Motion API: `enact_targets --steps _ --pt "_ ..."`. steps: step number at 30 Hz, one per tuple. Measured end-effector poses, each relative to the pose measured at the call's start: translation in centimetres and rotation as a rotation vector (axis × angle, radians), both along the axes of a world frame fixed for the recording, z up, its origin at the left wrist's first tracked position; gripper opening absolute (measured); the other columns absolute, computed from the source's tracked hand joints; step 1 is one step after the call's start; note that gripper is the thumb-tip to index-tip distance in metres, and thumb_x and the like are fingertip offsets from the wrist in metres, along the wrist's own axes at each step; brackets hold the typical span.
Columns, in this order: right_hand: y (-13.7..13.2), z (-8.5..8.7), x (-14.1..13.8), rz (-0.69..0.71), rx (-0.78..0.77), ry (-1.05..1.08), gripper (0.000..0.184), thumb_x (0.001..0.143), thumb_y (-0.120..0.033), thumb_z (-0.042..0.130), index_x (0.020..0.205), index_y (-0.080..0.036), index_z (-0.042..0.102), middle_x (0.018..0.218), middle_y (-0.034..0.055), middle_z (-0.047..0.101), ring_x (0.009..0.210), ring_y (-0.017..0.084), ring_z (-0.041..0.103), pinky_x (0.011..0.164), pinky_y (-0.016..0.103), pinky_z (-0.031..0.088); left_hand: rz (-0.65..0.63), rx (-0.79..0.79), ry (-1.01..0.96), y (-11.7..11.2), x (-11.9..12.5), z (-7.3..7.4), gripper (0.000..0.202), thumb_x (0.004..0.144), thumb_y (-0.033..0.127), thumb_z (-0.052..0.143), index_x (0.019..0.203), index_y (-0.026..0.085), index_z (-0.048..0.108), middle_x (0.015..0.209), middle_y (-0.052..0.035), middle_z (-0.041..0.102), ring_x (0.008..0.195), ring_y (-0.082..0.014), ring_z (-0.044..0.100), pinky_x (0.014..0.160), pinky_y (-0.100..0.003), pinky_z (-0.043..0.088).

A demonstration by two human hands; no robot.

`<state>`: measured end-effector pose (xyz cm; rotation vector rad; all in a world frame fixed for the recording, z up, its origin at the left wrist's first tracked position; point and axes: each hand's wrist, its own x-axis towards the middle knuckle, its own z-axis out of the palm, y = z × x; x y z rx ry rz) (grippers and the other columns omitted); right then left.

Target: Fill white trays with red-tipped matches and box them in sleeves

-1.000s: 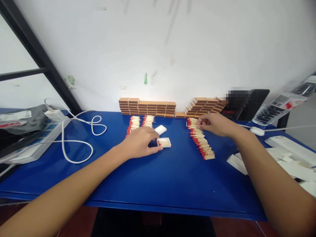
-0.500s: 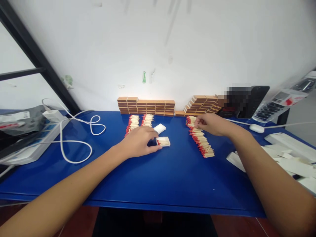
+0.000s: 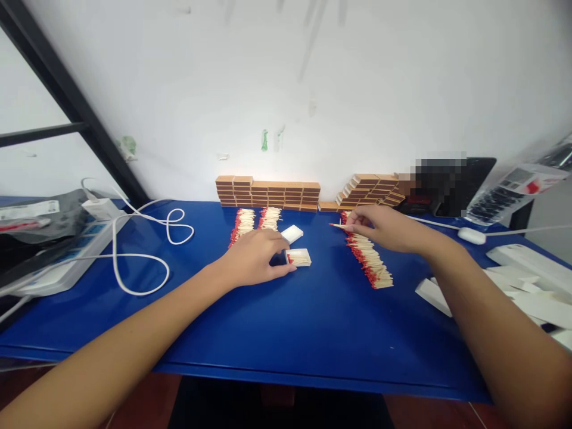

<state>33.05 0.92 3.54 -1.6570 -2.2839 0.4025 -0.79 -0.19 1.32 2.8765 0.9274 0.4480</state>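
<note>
Left hand (image 3: 254,256): thumb and fingers bracket the left end of an open tray (image 3: 300,252), part-filled, mid-tabletop (image 3: 277,333), well back from the front edge; firmness of hold cannot be told. Right hand (image 3: 379,227): pinches a match (image 3: 336,226), red head leftward, over a row of matches (image 3: 370,257) near the back edge. Risk: a dragging wrist could scatter the row; a knocked tray could spill. Obscured: left fingertips, row beneath right hand, number of sticks pinched.

Tray (image 3: 300,252) w/ matches (image 3: 302,260) on table (image 3: 277,333); match row (image 3: 367,255) to R; box stacks (image 3: 277,195) behind, nr wall (image 3: 286,89).
</note>
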Motion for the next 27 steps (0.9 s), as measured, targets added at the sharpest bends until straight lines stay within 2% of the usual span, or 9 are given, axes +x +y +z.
enact_targets --steps 4,9,14,27 --pt "-2.3 0.6 -4.0 0.143 -0.053 0.099 0.034 0.101 -0.055 0.056 0.094 -0.024 0.068 0.084 0.0056 0.073 0.072 0.021 0.062 0.064 0.032 0.046 0.014 0.003 0.005 0.0 0.1 0.0 0.029 0.100 0.046 0.074 0.109 0.018 0.077 0.102 -0.0086 0.078 0.099 -0.0269 0.073 0.085 -0.038 0.055" --pt "-3.5 -0.8 -7.2 0.233 -0.083 0.087 0.025 0.102 -0.043 0.054 0.094 -0.024 0.067 0.088 0.0050 0.071 0.074 0.020 0.060 0.067 0.033 0.045 0.005 -0.003 0.003 0.0 0.2 0.0 0.028 0.099 0.045 0.075 0.108 0.018 0.076 0.101 -0.0082 0.078 0.099 -0.0267 0.073 0.086 -0.037 0.055" --pt "-3.4 -2.0 -7.8 0.241 -0.038 0.080 0.019 0.103 -0.034 0.054 0.092 -0.023 0.065 0.090 0.0050 0.069 0.075 0.020 0.060 0.071 0.033 0.044 0.007 -0.029 0.000 0.0 0.2 -0.2 0.028 0.099 0.044 0.076 0.107 0.017 0.077 0.104 -0.0082 0.079 0.100 -0.0273 0.073 0.087 -0.039 0.055" --pt "-3.7 -1.6 -8.1 0.247 -0.011 0.076 0.017 0.102 -0.031 0.058 0.096 -0.022 0.071 0.086 0.0034 0.070 0.073 0.018 0.060 0.069 0.031 0.043 -0.020 -0.007 -0.020 0.1 0.2 -0.3 0.029 0.098 0.044 0.078 0.107 0.017 0.078 0.102 -0.0073 0.079 0.097 -0.0257 0.072 0.084 -0.038 0.053"
